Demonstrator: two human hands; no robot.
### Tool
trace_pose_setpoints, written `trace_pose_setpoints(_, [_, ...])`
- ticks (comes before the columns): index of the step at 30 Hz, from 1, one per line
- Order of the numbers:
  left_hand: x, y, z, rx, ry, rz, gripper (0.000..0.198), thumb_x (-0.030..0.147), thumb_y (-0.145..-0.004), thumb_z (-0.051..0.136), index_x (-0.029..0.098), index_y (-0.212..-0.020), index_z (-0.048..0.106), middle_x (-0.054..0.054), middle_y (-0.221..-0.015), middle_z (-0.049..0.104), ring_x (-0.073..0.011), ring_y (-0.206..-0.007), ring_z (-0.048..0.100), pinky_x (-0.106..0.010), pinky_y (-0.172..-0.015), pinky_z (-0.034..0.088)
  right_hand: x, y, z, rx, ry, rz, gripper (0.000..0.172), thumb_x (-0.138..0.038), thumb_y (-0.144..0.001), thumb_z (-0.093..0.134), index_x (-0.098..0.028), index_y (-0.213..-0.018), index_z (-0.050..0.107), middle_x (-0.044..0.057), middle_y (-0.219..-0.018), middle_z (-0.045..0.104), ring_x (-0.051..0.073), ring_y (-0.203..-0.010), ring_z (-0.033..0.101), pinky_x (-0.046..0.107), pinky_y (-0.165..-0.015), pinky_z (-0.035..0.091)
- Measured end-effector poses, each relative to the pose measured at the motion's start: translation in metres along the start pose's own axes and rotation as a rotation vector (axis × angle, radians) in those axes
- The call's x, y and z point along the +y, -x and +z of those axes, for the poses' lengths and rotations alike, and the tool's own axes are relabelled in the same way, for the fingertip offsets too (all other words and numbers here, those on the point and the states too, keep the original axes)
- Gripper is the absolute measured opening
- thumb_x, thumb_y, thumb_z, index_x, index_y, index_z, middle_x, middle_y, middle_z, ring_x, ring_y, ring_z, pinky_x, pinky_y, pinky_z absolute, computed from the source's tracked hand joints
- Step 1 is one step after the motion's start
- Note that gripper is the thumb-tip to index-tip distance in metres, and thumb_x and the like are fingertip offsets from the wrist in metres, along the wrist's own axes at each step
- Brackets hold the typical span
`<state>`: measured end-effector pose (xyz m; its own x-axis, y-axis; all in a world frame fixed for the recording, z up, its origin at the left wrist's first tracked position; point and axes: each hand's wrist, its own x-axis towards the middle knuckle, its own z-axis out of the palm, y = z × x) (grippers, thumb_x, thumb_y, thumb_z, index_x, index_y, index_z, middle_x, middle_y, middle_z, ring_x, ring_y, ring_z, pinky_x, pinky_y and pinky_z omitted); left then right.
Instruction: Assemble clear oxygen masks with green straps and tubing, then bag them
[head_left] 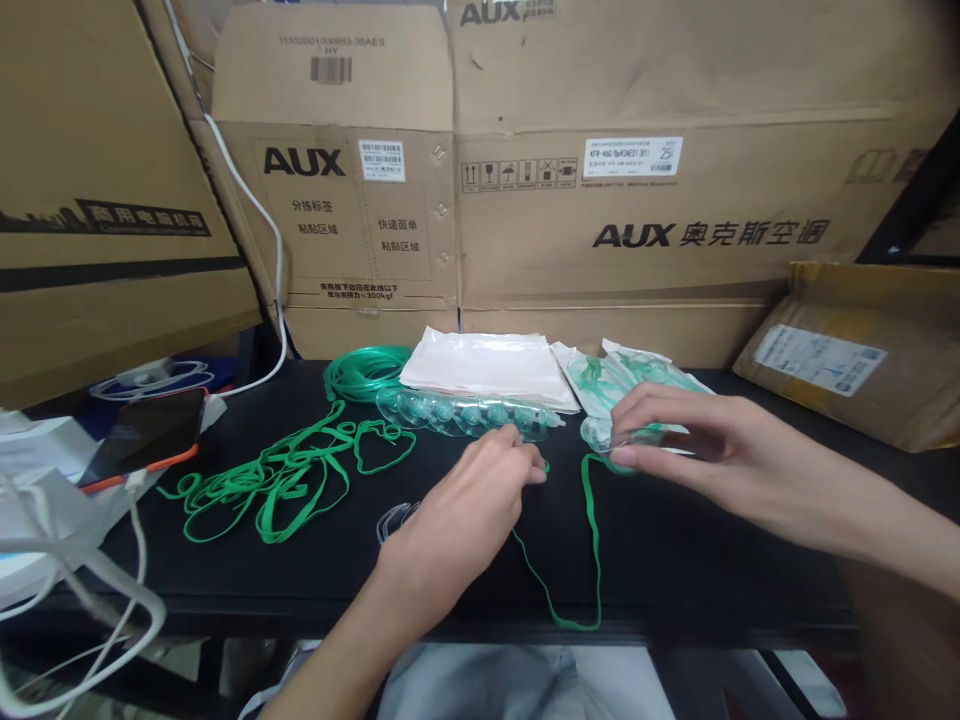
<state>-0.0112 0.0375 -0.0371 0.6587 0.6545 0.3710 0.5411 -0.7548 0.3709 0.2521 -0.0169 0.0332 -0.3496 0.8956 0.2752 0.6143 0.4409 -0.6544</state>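
Note:
My right hand (686,435) pinches a clear plastic mask (598,432) between thumb and fingers; the hand covers part of it. From the mask a thin green elastic strap (592,520) hangs in a loop over the black table and runs back up to my left hand (480,490). The left fingers are curled closed, with a bit of green showing at their tips; the grip itself is mostly hidden. Just beyond the left hand lies a row of nested clear masks (465,412) with greenish parts. A tangle of green elastic straps (300,475) lies to the left.
Behind the masks are a coil of green tubing (360,372), white sheets or bags (487,362) and clear-and-white packets (600,375) with green contents. A clear loop (396,520) lies near my left wrist. A phone (154,430) and white cables are left; a carton (840,340) stands right.

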Motion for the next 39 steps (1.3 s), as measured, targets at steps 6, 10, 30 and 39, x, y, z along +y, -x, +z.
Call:
trace_pose_setpoints(6, [0.010,-0.022,-0.025,0.177,0.146,-0.153,0.021,0.030,-0.109,0.057,0.021,-0.108,0.075,-0.005,-0.109,0.075,-0.0253,-0.104,0.069,-0.039,-0.096,0.050,-0.010,-0.007,0.004,0.112,-0.107,0.028,0.017,-0.049,-0.094,0.081,-0.033,-0.096,0.079,-0.003,-0.096,0.074,0.021,-0.092,0.065,0.033,-0.083,0.046])
trace_pose_setpoints(10, [0.014,-0.025,-0.030,0.298,0.430,-0.194,0.023,0.042,-0.103,0.066,0.022,-0.099,0.077,-0.001,-0.094,0.078,-0.0209,-0.087,0.070,-0.032,-0.080,0.050,-0.005,-0.010,0.006,0.144,-0.188,0.035,0.022,-0.049,-0.095,0.081,-0.027,-0.098,0.078,0.001,-0.094,0.076,0.023,-0.090,0.068,0.035,-0.084,0.048])
trace_pose_setpoints(30, [0.025,-0.025,-0.044,0.240,1.011,-0.130,0.010,0.029,-0.089,0.085,0.020,-0.090,0.084,0.000,-0.091,0.078,-0.0149,-0.087,0.066,-0.024,-0.084,0.050,-0.009,-0.005,0.013,0.061,-0.661,-0.025,0.015,-0.027,-0.092,0.085,-0.029,-0.103,0.075,0.001,-0.093,0.068,0.018,-0.086,0.065,0.026,-0.075,0.056])
trace_pose_setpoints(39, [0.019,-0.024,-0.045,0.225,0.968,-0.068,0.014,0.033,-0.095,0.080,0.019,-0.097,0.084,-0.001,-0.099,0.081,-0.0166,-0.098,0.071,-0.024,-0.090,0.052,-0.014,-0.003,0.011,0.095,-0.649,0.024,0.016,-0.036,-0.089,0.087,-0.031,-0.099,0.075,0.003,-0.091,0.069,0.021,-0.083,0.066,0.031,-0.071,0.059])
